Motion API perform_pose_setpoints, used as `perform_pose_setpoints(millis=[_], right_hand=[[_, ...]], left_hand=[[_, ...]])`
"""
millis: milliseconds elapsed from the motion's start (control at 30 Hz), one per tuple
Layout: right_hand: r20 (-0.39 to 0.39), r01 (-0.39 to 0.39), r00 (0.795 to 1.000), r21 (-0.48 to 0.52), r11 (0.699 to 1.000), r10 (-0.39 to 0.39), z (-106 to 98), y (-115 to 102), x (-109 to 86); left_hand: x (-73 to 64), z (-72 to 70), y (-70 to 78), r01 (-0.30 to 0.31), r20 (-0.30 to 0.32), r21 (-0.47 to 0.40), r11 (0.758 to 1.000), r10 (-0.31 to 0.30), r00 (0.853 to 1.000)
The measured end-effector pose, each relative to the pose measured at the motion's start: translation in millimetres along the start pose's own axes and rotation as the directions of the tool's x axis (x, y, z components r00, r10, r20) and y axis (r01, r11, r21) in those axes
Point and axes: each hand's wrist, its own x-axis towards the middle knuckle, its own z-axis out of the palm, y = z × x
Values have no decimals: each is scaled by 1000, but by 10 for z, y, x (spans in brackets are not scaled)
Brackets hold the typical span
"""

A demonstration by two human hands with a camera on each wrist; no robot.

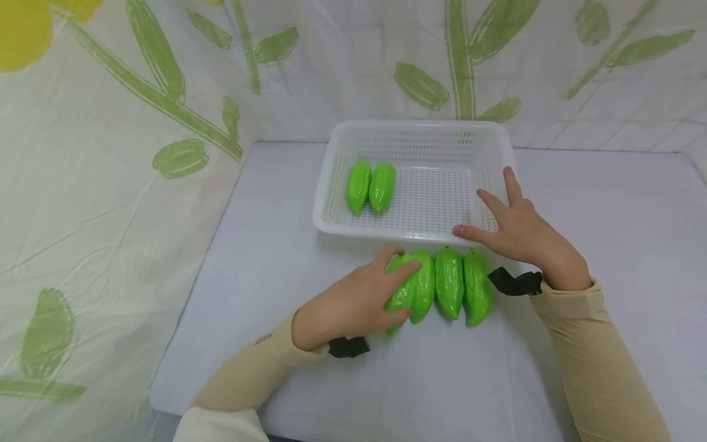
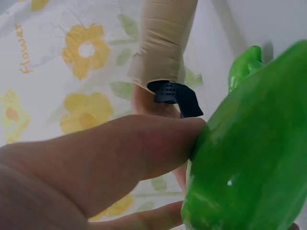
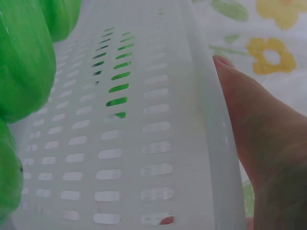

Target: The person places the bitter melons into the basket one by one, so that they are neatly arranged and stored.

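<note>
In the head view a row of glossy green, ridged, tapered fruits or vegetables lies in front of a white perforated basket (image 1: 386, 231). My left hand (image 1: 359, 301) grips the leftmost green piece (image 1: 401, 294), thumb on the near side and fingers over the far side. Close beside it lie a second piece (image 1: 424, 288), a third (image 1: 449, 282) and a fourth (image 1: 477, 288). The thumb presses against the held piece (image 2: 249, 153) in the left wrist view. My right hand (image 1: 519, 228) is spread at the basket's front right corner, its thumb touching the rim (image 3: 218, 139).
Two more green pieces, one (image 1: 359, 186) beside the other (image 1: 382, 187), lie at the left inside the basket. The table (image 1: 265, 209) has a pale cover. Behind it hangs a curtain (image 1: 353, 73) with printed flowers and leaves.
</note>
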Motion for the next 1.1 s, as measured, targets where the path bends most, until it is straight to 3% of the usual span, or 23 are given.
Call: perform_pose_setpoints(millis=[167,300,800,1100], right_hand=[[-1,-3,1000,0,1000,3,3,3,-2],[1,-4,1000,7,1000,4,7,5,-3],[-2,-5,1000,2,1000,5,13,-2,-18],[-7,-2,1000,-6,1000,2,6,-9,-16]], left_hand=[[-28,-31,16,-47,-48,31,998,48,998],[-41,-50,9,-52,-66,34,998,54,996],[-41,-159,-45,30,-96,16,999,-29,995],[29,-307,-74,66,-135,-2,998,-66,989]])
